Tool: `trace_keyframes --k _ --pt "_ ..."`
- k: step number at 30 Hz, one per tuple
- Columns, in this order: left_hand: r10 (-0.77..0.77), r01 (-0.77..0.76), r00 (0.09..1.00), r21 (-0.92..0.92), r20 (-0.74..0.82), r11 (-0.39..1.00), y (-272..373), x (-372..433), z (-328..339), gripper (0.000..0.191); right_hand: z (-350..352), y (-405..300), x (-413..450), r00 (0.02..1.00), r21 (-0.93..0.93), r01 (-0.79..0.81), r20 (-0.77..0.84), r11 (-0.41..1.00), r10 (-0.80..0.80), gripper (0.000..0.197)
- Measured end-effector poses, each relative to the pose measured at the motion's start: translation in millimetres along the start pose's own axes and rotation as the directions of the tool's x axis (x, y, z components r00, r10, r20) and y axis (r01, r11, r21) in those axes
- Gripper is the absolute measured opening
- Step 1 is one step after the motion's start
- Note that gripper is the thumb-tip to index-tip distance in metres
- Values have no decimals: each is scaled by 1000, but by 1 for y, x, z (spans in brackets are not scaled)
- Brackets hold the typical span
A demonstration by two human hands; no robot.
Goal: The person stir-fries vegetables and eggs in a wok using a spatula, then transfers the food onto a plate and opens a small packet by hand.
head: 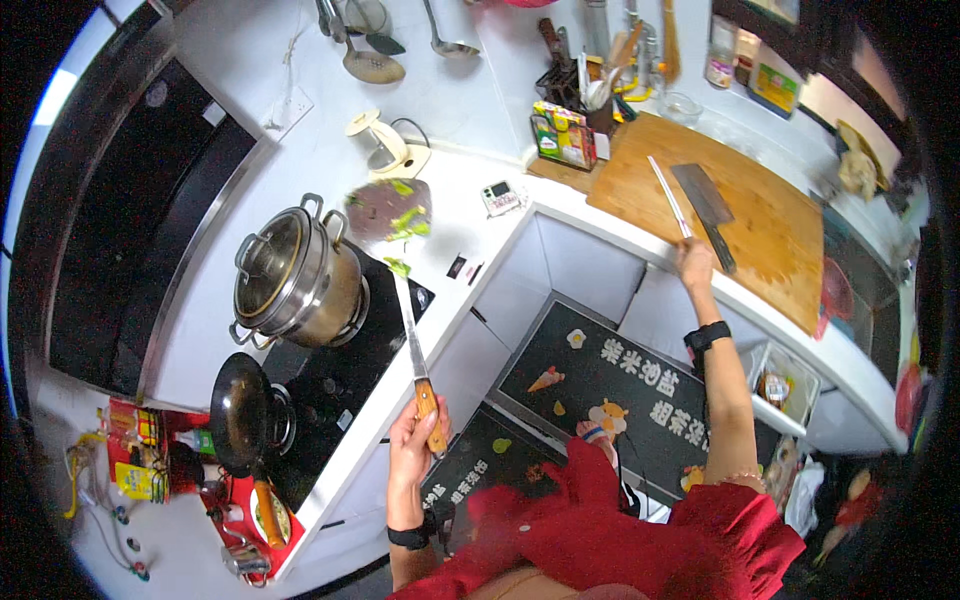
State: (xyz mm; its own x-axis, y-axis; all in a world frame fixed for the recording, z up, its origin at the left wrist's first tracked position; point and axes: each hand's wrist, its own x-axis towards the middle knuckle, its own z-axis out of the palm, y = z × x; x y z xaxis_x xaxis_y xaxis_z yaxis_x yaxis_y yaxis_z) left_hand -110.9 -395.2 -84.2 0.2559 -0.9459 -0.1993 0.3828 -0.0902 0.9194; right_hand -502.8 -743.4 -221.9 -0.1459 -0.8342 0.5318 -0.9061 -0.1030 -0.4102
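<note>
My left hand (417, 431) grips the wooden handle of a long metal cooking utensil (411, 337), which points away over the counter edge by the cooktop. Pieces of green leaf (397, 267) lie at its far end. More greens lie on a brownish, rounded flat surface (371, 214) just beyond; whether it is joined to the utensil, I cannot tell. My right hand (696, 262) holds a pair of pale chopsticks (666, 191) at the near edge of the wooden cutting board (637, 161). Beside them a cleaver (703, 196) with a dark handle rests on the board.
A lidded steel pot (300, 277) and a dark wok (240, 412) stand on the black cooktop (360, 360). Behind are a cream-coloured small appliance (386, 146) and a small device with a screen (501, 198). An open drawer (795, 397) juts out beneath the counter at right.
</note>
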Motion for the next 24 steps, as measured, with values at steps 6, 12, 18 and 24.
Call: trace_keyframes --k 6,12,18,24 --pt "-85 103 981 99 -173 990 -12 4 28 22 32 11 77 977 -276 2 207 961 57 27" --pt "-159 237 921 189 -355 953 -7 -23 45 21 61 22 104 804 -365 -56 535 929 259 36" --pt "-122 184 901 112 -415 977 -9 -73 38 23 92 55 86 845 -352 351 518 868 -132 21" --pt "6 -5 903 4 -430 1000 13 -156 11 21 105 40 70 865 -145 440 332 886 -375 31"
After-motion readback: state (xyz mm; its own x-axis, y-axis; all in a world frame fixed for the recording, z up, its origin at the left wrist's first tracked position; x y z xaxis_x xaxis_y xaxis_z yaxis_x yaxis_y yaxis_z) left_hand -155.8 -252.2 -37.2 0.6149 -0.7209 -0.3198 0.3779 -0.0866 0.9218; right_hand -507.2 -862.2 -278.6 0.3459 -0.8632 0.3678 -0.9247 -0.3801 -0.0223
